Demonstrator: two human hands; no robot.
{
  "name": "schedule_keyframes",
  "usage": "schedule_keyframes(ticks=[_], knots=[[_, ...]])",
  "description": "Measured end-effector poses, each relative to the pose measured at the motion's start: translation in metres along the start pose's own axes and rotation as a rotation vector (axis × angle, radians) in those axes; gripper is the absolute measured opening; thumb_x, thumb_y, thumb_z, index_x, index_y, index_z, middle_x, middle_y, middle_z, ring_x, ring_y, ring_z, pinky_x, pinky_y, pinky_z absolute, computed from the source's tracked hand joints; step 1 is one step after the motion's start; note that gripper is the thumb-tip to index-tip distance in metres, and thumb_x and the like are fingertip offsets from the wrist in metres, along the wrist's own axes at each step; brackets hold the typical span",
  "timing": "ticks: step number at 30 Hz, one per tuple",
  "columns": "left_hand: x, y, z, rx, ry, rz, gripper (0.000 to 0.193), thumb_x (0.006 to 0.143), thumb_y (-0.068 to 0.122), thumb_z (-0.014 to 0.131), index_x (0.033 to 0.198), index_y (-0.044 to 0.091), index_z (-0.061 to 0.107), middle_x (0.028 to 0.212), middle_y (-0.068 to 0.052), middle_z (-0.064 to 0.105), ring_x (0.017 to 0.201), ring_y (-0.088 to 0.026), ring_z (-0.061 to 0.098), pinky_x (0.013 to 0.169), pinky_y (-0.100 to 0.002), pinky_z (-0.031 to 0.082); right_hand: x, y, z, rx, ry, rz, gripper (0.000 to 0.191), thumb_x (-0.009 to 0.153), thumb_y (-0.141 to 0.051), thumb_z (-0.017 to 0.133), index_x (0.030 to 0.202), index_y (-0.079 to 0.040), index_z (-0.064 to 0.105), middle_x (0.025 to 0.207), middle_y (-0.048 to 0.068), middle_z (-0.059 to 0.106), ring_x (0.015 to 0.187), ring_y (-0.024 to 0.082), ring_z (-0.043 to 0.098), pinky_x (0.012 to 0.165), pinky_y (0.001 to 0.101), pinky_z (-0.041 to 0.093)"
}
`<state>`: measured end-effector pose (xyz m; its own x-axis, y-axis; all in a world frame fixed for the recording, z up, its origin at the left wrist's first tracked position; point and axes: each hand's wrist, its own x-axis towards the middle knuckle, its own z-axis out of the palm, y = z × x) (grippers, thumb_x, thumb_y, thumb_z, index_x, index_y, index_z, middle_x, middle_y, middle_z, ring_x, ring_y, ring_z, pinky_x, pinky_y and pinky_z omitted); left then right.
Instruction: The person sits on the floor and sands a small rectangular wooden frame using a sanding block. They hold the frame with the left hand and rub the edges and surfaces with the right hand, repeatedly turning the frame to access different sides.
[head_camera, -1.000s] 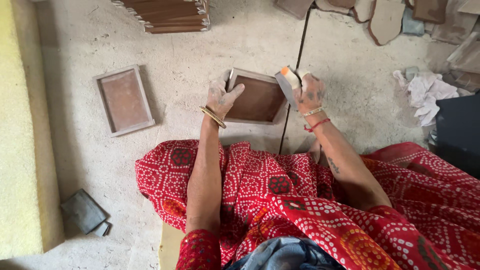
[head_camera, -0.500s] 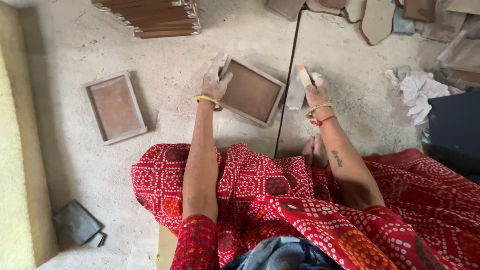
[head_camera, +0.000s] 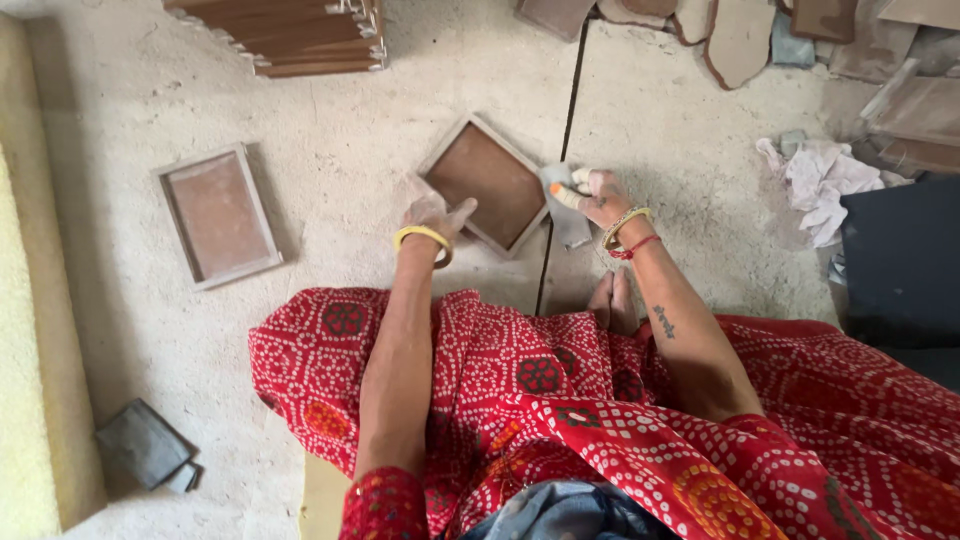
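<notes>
The left hand (head_camera: 432, 213), dusted pale and wearing a yellow bangle at the wrist, rests with loosely spread fingers at the lower left edge of a shallow rectangular tray (head_camera: 487, 184) with a pale rim and brown inside, which lies turned like a diamond on the dusty floor (head_camera: 340, 150) straight ahead of the person's knees. The right hand (head_camera: 597, 193) is closed around a grey cloth (head_camera: 565, 210) just beside the tray's right corner, with a small orange-tipped thing held among the fingers; what that thing is cannot be told. A dark seam in the floor runs under the cloth. Red dotted fabric (head_camera: 560, 400) covers the lap. Well to the left lies a second tray (head_camera: 217, 215) of the same kind, flat and apart. A stack of brown wooden frames (head_camera: 290, 35) sits at the top, crumpled white rags (head_camera: 822, 180) lie to the right, and a folded grey cloth (head_camera: 145, 447) lies at lower left.
</notes>
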<state>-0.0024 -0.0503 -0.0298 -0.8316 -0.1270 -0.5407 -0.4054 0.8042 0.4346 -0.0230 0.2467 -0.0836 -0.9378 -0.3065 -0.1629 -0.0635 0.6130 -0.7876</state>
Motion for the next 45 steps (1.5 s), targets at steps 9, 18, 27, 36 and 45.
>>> schedule_keyframes(ticks=[9, 18, 27, 36, 45], knots=[[0.031, 0.011, 0.037, 0.004, 0.547, 0.203, 0.092, 0.091, 0.059, 0.067, 0.144, -0.01, 0.038, 0.141, -0.032, 0.05, 0.132, -0.049, 0.051, 0.105, -0.054, 0.045, -0.025, 0.001, 0.02, 0.099, 0.034, 0.126, 0.041, 0.087, -0.039, 0.082, 0.093, 0.001, 0.076, 0.074, 0.009, 0.071, 0.067, 0.011, 0.06, 0.061, 0.0308, 0.05], [0.017, 0.021, 0.074, -0.072, 0.686, 0.137, 0.053, 0.098, 0.037, 0.059, 0.147, 0.02, 0.05, 0.151, -0.01, 0.044, 0.137, -0.038, 0.039, 0.111, -0.06, 0.029, -0.031, 0.02, 0.042, -0.081, 0.199, 0.046, 0.027, 0.082, -0.026, 0.08, 0.091, -0.002, 0.076, 0.077, 0.013, 0.073, 0.066, 0.017, 0.068, 0.064, 0.0321, 0.054], [0.03, 0.017, 0.084, -0.041, 0.642, 0.138, 0.054, 0.101, 0.037, 0.055, 0.15, 0.017, 0.047, 0.153, -0.01, 0.043, 0.137, -0.041, 0.038, 0.11, -0.061, 0.029, 0.014, 0.001, 0.051, -0.343, 0.644, -0.134, 0.021, 0.075, -0.018, 0.084, 0.09, -0.005, 0.078, 0.088, 0.016, 0.073, 0.08, 0.031, 0.069, 0.071, 0.0397, 0.055], [0.026, 0.016, 0.087, -0.016, 0.649, 0.131, 0.054, 0.102, 0.035, 0.054, 0.152, 0.014, 0.046, 0.152, -0.012, 0.045, 0.137, -0.041, 0.04, 0.113, -0.057, 0.028, 0.014, -0.004, 0.042, -0.286, 0.455, -0.034, 0.03, 0.084, -0.032, 0.082, 0.094, -0.005, 0.075, 0.091, 0.018, 0.07, 0.085, 0.032, 0.065, 0.079, 0.0456, 0.05], [0.021, 0.019, 0.082, -0.023, 0.665, 0.124, 0.054, 0.099, 0.033, 0.056, 0.149, 0.014, 0.05, 0.15, -0.012, 0.046, 0.135, -0.04, 0.041, 0.109, -0.058, 0.028, 0.097, -0.036, 0.028, -0.668, 0.737, -0.15, 0.05, 0.093, -0.04, 0.068, 0.124, -0.001, 0.062, 0.135, 0.028, 0.055, 0.125, 0.044, 0.05, 0.108, 0.0489, 0.041]])
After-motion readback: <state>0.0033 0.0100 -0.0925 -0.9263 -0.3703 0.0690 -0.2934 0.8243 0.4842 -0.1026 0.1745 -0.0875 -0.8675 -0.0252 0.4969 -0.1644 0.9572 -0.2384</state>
